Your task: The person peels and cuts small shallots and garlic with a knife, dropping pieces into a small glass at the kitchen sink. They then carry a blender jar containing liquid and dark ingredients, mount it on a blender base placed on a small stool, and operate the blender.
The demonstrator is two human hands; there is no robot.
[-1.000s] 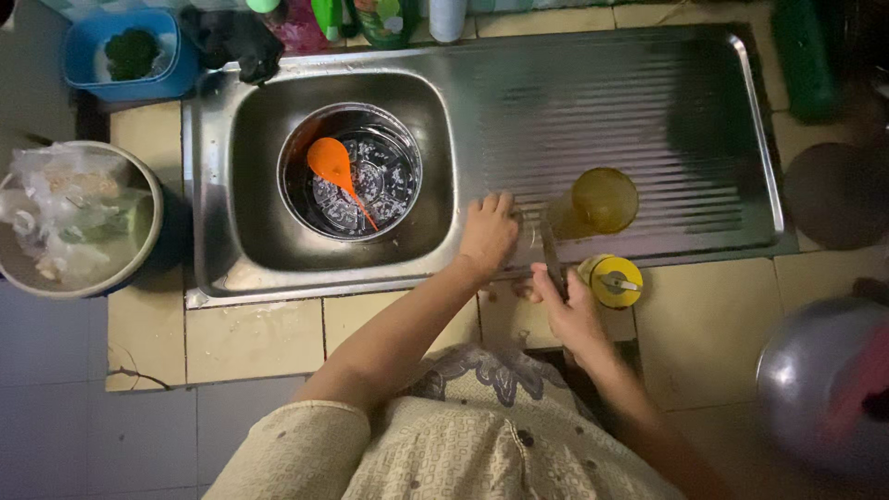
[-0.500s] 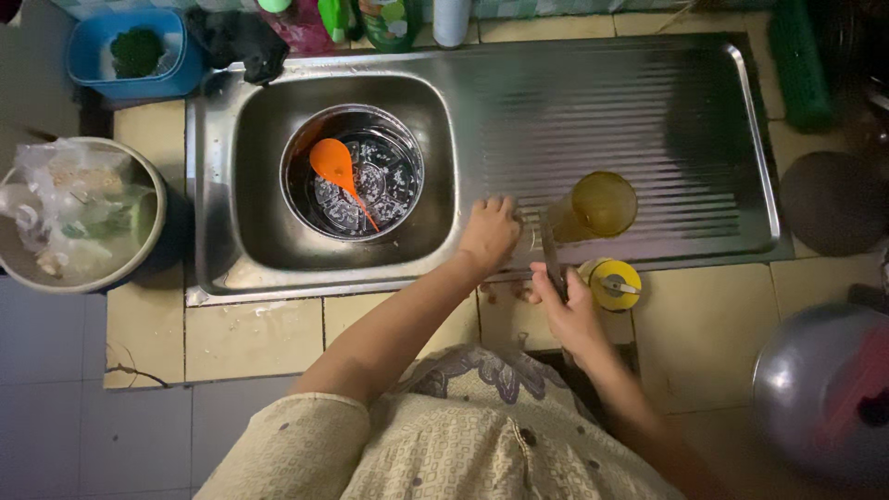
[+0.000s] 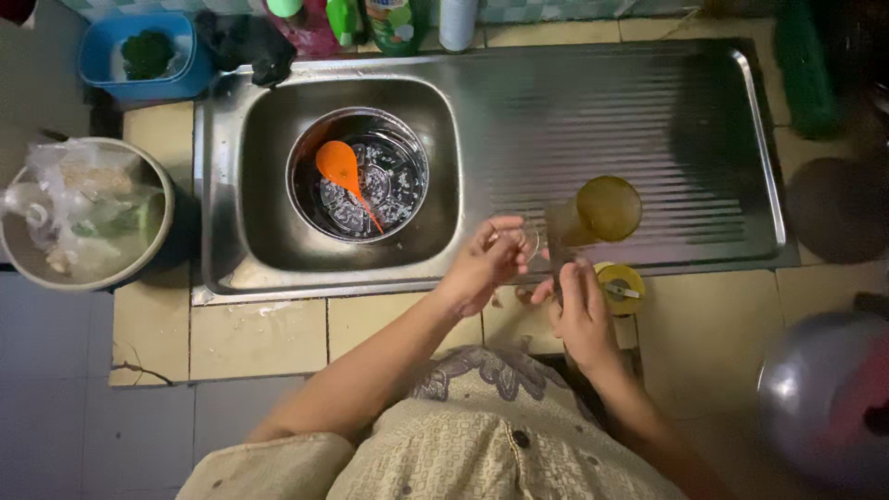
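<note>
Your left hand (image 3: 483, 262) pinching a clear glass (image 3: 526, 243) at centre frame, your right hand (image 3: 582, 310) gripping a knife (image 3: 558, 243), amber cup (image 3: 597, 211) just beyond.

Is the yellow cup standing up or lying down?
Standing up. The yellow cup sits on the ribbed draining board, its round open mouth facing up.

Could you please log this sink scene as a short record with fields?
view: head camera, looking down at a steel sink with drainboard
left hand: lifted, fingers curled on a small clear round thing, kind unclear
right hand: grip on a knife, blade pointing away from the body
by the hands: amber glass on the drainboard; yellow lid on the tiles
in basin: pot of water with orange spoon
left of sink: bowl holding plastic bags; blue tub
</note>
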